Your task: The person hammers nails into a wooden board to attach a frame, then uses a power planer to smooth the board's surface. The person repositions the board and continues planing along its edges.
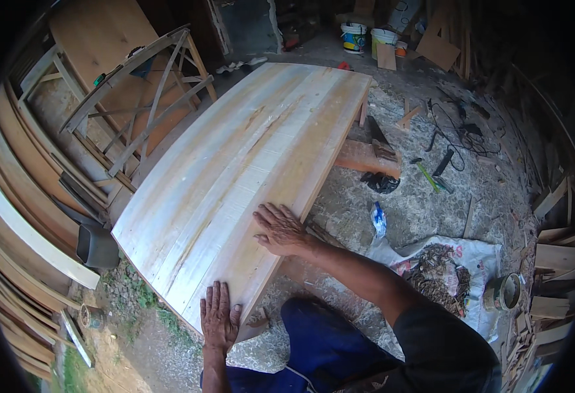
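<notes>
This big wooden panel [235, 150] was sitting up off the rough floor [340, 203], left hand [219, 318] open and flat on it by the near end, right hand [281, 229] also open, palm down, pretty close to the long right edge.

The place is a woodworking workshop with a rough, stained floor [425, 219]. A broad plank panel [189, 177] takes up its middle; long boards [38, 229] line the floor's left edge, offcuts [556, 259] its right edge, buckets [354, 38] its far edge, and brown debris [431, 270] lies on a white sack [485, 254].
</notes>
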Demonstrator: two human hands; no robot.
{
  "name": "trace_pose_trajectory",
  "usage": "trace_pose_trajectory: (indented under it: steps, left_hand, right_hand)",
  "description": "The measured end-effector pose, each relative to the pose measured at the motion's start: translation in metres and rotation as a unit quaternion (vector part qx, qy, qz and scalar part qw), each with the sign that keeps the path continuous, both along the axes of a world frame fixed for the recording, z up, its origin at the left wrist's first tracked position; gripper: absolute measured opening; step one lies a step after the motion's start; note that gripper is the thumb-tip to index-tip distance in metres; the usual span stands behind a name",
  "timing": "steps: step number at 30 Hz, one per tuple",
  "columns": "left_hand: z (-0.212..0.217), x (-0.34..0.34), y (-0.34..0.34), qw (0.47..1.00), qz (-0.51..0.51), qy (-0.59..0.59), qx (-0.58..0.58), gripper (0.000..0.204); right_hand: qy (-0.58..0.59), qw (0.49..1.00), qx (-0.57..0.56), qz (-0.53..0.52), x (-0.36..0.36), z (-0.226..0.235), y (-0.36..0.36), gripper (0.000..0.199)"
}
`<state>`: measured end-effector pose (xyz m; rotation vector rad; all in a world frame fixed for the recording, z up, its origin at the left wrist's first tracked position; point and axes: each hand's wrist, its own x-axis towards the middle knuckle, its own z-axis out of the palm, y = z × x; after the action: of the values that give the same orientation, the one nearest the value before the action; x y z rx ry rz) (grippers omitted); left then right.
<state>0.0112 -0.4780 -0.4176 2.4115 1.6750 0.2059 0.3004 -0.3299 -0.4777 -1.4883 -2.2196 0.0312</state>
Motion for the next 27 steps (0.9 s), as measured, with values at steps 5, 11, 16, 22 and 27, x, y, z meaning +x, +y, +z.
trace_pose_trajectory:
  steps: [5,11,16,22,27]
  left_hand:
    - [-0.017,-0.041,0.047,0.997,0.067,0.026,0.040,0.069]
    - [-0.016,-0.066,0.108,0.992,0.099,0.035,0.075,0.075]
    - [-0.011,-0.055,0.109,0.993,0.098,0.043,0.042,0.076]
    - [0.003,-0.073,0.112,0.996,0.073,0.044,-0.040,0.075]
    - [0.078,-0.062,0.080,0.926,-0.019,0.020,-0.376,0.057]
  right_hand:
    - [-0.028,0.999,-0.043,0.018,-0.004,0.013,-0.002,0.070]
    - [-0.051,0.998,-0.037,0.024,-0.001,0.029,-0.005,0.067]
    - [-0.063,0.996,-0.050,0.025,0.006,0.036,-0.014,0.065]
    - [0.006,0.996,-0.077,-0.035,-0.026,0.027,-0.002,0.062]
    - [0.112,0.930,-0.350,-0.001,-0.057,0.043,-0.104,0.051]
